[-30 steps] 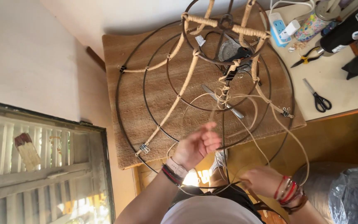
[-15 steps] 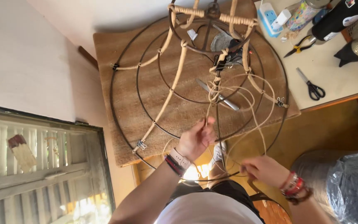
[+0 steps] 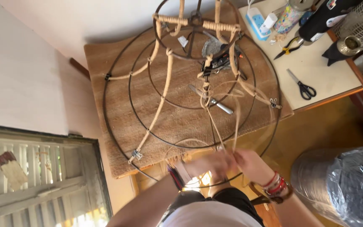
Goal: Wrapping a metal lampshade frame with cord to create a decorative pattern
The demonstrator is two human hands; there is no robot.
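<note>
Rattan strand (image 3: 235, 126) pinched between fingers of left hand (image 3: 209, 164) and right hand (image 3: 251, 164), blurred; wire frame (image 3: 118, 122) beyond fingertips.

Woven mat (image 3: 177, 122) — wire frame (image 3: 118, 122) on it.

Both hands smear with motion: the left hand (image 3: 209, 164) and right hand (image 3: 248, 164) blur together at the cane strands (image 3: 227, 130), so no telling whose fingers grip. The wire frame (image 3: 118, 138) runs off the top edge; the wrapped drum (image 3: 337, 185) is cut off right.
</note>
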